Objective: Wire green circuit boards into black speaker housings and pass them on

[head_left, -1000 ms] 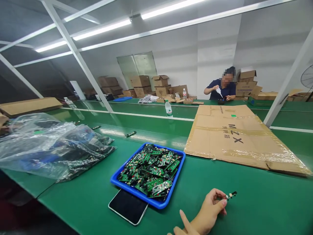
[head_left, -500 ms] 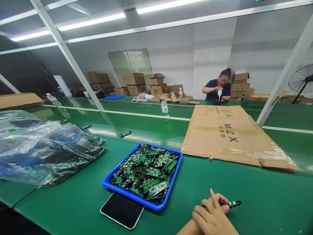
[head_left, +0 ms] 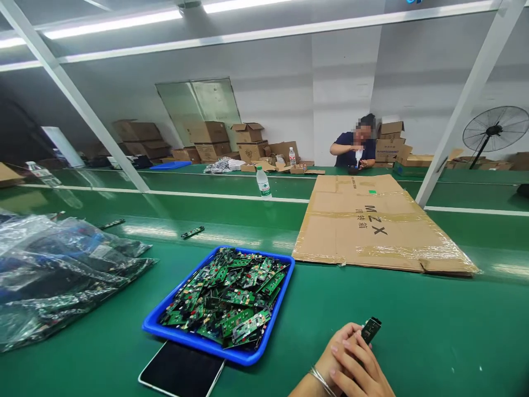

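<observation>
Here, at the tabletop's [head_left: 433, 342] near edge, 2 hands meet: the right hand [head_left: 336, 353] and left hand [head_left: 363, 375] overlap, fingers clamped on 1 small black circuit board [head_left: 371, 329]. Just left sits 1 blue tray [head_left: 215, 348] heaped with green boards, 1 phone [head_left: 182, 370] touching its near rim. 1 flattened carton [head_left: 372, 226] lies beyond.
</observation>
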Motion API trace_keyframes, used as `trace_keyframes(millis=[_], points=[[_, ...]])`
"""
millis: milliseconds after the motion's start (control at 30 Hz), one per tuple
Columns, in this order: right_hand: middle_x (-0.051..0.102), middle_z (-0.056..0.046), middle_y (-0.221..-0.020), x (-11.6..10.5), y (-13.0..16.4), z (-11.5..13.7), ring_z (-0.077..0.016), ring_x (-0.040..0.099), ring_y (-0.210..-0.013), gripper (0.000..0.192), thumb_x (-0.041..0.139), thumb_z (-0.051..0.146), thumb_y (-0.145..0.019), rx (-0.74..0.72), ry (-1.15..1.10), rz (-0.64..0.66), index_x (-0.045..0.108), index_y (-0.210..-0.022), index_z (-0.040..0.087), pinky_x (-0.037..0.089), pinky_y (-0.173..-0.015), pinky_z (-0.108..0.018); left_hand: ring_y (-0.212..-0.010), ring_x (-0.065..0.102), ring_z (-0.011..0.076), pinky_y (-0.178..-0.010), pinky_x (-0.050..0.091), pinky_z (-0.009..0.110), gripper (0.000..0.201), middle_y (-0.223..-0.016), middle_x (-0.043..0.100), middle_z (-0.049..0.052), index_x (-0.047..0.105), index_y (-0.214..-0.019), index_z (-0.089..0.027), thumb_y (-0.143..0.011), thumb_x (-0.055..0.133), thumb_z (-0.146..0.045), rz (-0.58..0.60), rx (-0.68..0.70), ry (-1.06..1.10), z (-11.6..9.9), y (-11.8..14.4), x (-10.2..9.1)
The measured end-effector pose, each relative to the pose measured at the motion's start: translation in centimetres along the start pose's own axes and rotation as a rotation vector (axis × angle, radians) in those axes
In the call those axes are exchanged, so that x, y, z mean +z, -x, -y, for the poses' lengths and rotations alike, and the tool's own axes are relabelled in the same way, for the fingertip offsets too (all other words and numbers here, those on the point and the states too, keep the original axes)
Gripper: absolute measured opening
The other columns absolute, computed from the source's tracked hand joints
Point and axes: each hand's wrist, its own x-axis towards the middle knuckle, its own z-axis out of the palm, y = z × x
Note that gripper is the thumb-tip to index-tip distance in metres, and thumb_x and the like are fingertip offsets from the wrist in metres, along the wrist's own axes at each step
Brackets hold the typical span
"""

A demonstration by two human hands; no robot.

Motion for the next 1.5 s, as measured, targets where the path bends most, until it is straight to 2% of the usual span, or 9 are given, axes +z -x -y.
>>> trace_keyframes(millis=[133, 233, 333, 500, 633, 733, 1000, 1233, 1500], points=[[0.058, -0.007, -0.117, -0.5, -0.7, 0.0, -0.023, 0.051, -0.113, 0.028, 0.051, 0.03, -0.09, 0.101, 0.006, -0.074, 0.056, -0.116, 0.021, 0.05, -0.09, -0.037, -0.05, 0.043, 0.0052, -0.049, 0.027, 0.017, 0.04, -0.054, 0.047, -0.005, 0.05, -0.065, -0.015, -0.056, 0.081, -0.039, -0.032, 0.033, 0.061, -0.9, 0.9, 0.7], [0.058, -0.007, -0.116, -1.3, -0.8, -0.5, -0.0211, 0.053, -0.109, 0.029, 0.048, 0.019, -0.086, 0.264, 0.052, -0.091, 0.057, -0.114, 0.02, 0.053, -0.081, -0.029, -0.053, 0.045, 0.006, -0.052, 0.032, 0.017, 0.041, -0.059, 0.049, -0.004, 0.047, -0.066, -0.015, -0.058, 0.08, -0.037, -0.025, 0.043, 0.097, -1.5, 1.4, 1.1], [0.052, -0.009, -0.122, -1.6, 0.1, -1.4, -0.022, 0.051, -0.111, 0.032, 0.046, 0.02, -0.088, 0.447, 0.038, -0.111, 0.052, -0.119, 0.021, 0.053, -0.082, -0.032, -0.055, 0.05, 0.0087, -0.053, 0.038, 0.02, 0.042, -0.063, 0.053, -0.002, 0.047, -0.071, -0.016, -0.06, 0.079, -0.039, -0.021, 0.013, 0.062, -1.9, 1.6, 1.1], [0.048, -0.011, -0.126, -0.4, 2.6, -2.7, -0.0176, 0.053, -0.109, 0.042, 0.045, 0.022, -0.09, 0.732, -0.179, -0.096, 0.037, -0.131, 0.02, 0.053, -0.083, -0.025, -0.056, 0.055, 0.0104, -0.051, 0.042, 0.021, 0.048, -0.066, 0.06, 0.001, 0.045, -0.071, -0.016, -0.057, 0.08, -0.044, -0.019, -0.035, 0.005, -1.9, 1.4, 0.7], [0.059, -0.009, -0.109, 0.7, 3.1, -2.9, -0.0154, 0.062, -0.092, 0.038, 0.044, 0.025, -0.089, 0.922, -0.423, -0.078, 0.041, -0.126, 0.018, 0.054, -0.077, -0.022, -0.057, 0.058, 0.0106, -0.051, 0.043, 0.021, 0.05, -0.069, 0.062, 0.002, 0.047, -0.071, -0.015, -0.053, 0.082, -0.046, 0.015, -0.077, -0.014, -1.8, 1.1, 0.2], [0.065, -0.009, -0.094, 0.5, 2.6, -2.7, -0.0167, 0.064, -0.082, 0.037, 0.043, 0.032, -0.088, 1.026, -0.57, -0.068, 0.046, -0.12, 0.014, 0.054, -0.073, -0.024, -0.059, 0.06, 0.0116, -0.055, 0.045, 0.022, 0.047, -0.07, 0.063, 0.004, 0.05, -0.073, -0.014, -0.056, 0.081, -0.045, 0.03, -0.075, -0.015, -1.6, 1.0, 0.1], [0.067, -0.011, -0.085, -0.2, 1.8, -2.8, -0.019, 0.064, -0.075, 0.037, 0.043, 0.041, -0.086, 1.075, -0.544, 0.017, 0.064, -0.096, 0.012, 0.053, -0.069, -0.025, -0.058, 0.063, 0.0146, -0.06, 0.048, 0.026, 0.051, -0.064, 0.065, 0.005, 0.053, -0.077, -0.014, -0.05, 0.082, -0.046, -0.001, -0.107, -0.065, -1.8, 1.2, 0.5], [0.067, -0.012, -0.092, 0.2, 2.4, -2.8, -0.0212, 0.064, -0.083, 0.042, 0.044, 0.046, -0.084, 1.119, -0.527, -0.012, 0.066, -0.099, 0.013, 0.052, -0.074, -0.027, -0.06, 0.064, 0.0151, -0.062, 0.048, 0.027, 0.048, -0.066, 0.066, 0.005, 0.052, -0.076, -0.014, -0.052, 0.081, -0.045, 0.0, -0.102, -0.063, -1.8, 1.4, 0.6], [0.066, -0.011, -0.088, -0.3, 1.6, -2.8, -0.0206, 0.063, -0.078, 0.044, 0.044, 0.049, -0.083, 1.149, -0.584, -0.005, 0.066, -0.094, 0.013, 0.052, -0.072, -0.027, -0.063, 0.065, 0.0162, -0.063, 0.048, 0.027, 0.042, -0.069, 0.067, 0.007, 0.055, -0.079, -0.013, -0.058, 0.079, -0.04, 0.021, -0.094, -0.039, -1.8, 1.3, 0.4]])
